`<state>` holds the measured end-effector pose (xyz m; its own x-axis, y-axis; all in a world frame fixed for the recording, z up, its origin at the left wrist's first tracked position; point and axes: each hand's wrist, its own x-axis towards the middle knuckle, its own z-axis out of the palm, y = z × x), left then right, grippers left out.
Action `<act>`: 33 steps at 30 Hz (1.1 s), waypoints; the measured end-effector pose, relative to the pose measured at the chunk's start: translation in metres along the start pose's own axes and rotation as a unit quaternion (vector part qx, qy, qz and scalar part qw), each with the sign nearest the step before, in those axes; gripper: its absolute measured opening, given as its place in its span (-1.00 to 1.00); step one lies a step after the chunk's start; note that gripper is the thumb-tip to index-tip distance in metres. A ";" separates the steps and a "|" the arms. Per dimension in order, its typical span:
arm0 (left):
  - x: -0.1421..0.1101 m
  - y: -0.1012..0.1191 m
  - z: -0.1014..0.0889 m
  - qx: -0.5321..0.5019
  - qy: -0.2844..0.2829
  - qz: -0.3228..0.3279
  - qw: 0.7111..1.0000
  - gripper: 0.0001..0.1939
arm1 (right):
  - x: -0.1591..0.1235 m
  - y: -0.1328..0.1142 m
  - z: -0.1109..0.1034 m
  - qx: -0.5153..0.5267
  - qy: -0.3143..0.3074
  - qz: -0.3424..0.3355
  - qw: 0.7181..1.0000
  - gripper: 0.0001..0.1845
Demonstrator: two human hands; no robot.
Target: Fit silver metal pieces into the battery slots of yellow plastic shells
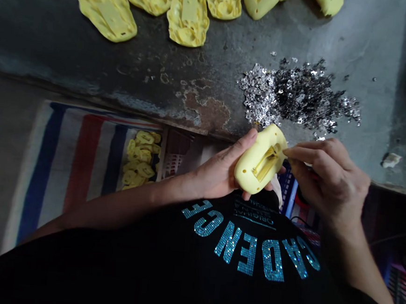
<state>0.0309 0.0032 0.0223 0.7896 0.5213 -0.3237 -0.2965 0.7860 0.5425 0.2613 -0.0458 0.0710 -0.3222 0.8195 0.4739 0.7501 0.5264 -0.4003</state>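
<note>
A yellow plastic casing (pixel 249 167) with a long open slot, like a battery bay, and small round holes faces up in front of my body. My left hand (pixel 221 170) is wrapped round it, thumb on its upper edge and fingers underneath. At the casing's right end, my right hand (pixel 328 173) pinches with thumb and forefinger close to the slot. Whatever lies between those fingertips is too small or hidden to make out. Just beyond, a heap of small shiny metal pieces (pixel 299 94) lies on the grey table (pixel 132 71).
Several yellow casing halves (pixel 188 17) lie along the back of the table. Below its front edge, a box holds more yellow parts (pixel 142 159) beside a striped sheet (pixel 83 156). A pale scrap (pixel 391 160) sits near the table edge at right. Blue crate parts (pixel 288 187) show beneath.
</note>
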 end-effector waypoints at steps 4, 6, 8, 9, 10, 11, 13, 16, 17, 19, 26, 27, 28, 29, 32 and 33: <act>-0.004 -0.002 0.004 0.063 0.057 0.079 0.993 -0.21 | -0.006 0.007 0.014 0.063 0.025 0.084 0.994 -0.65; -0.008 -0.002 0.005 0.089 0.076 0.130 0.984 -0.23 | -0.005 0.013 0.022 0.160 -0.006 0.136 0.978 -0.48; -0.015 0.000 0.002 0.121 0.080 0.153 0.978 -0.27 | -0.003 0.018 0.030 0.240 -0.042 0.170 0.955 -0.38; -0.020 0.001 -0.001 0.141 0.077 0.156 0.975 -0.29 | -0.002 0.018 0.034 0.264 -0.051 0.180 0.946 -0.36; -0.025 0.002 -0.004 0.165 0.071 0.157 0.971 -0.30 | -0.001 0.018 0.038 0.278 -0.048 0.186 0.941 -0.36; -0.030 0.003 -0.009 0.194 0.070 0.155 0.966 -0.30 | -0.001 0.017 0.042 0.284 -0.039 0.189 0.939 -0.35; -0.041 0.004 -0.018 0.261 0.081 0.139 0.952 -0.28 | -0.004 0.014 0.051 0.281 -0.005 0.189 0.941 -0.36; -0.051 0.007 -0.027 0.331 0.099 0.113 0.932 -0.29 | -0.012 0.007 0.062 0.256 0.050 0.186 0.947 -0.41; -0.051 0.008 -0.028 0.338 0.097 0.118 0.929 -0.31 | -0.015 0.004 0.065 0.248 0.064 0.184 0.949 -0.43; -0.048 0.009 -0.028 0.339 0.087 0.154 0.924 -0.38 | -0.020 0.000 0.069 0.235 0.084 0.181 0.951 -0.43; -0.030 0.011 -0.024 0.197 0.111 0.212 0.951 -0.67 | -0.007 0.023 0.040 0.211 0.041 0.180 0.960 -0.36; -0.030 0.013 -0.025 0.155 0.108 0.204 0.961 -0.62 | -0.005 0.032 0.032 0.193 0.055 0.181 0.963 -0.42; -0.030 0.015 -0.025 0.122 0.102 0.191 0.969 -0.54 | -0.004 0.040 0.024 0.159 0.085 0.178 0.967 -0.54; -0.030 0.019 -0.026 0.101 0.093 0.178 0.975 -0.44 | -0.005 0.048 0.018 0.119 0.110 0.175 0.971 -0.69; -0.029 0.030 -0.031 0.083 0.057 0.134 0.986 -0.17 | -0.011 0.060 0.010 0.009 0.061 0.145 0.987 -0.91; -0.028 0.032 -0.033 0.079 0.049 0.121 0.988 -0.11 | -0.014 0.061 0.012 -0.022 0.021 0.133 0.991 -0.90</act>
<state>-0.0186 0.0247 0.0239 0.6470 0.7241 -0.2389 -0.3773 0.5764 0.7249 0.3045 -0.0227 0.0309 -0.0857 0.9176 0.3883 0.8305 0.2810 -0.4810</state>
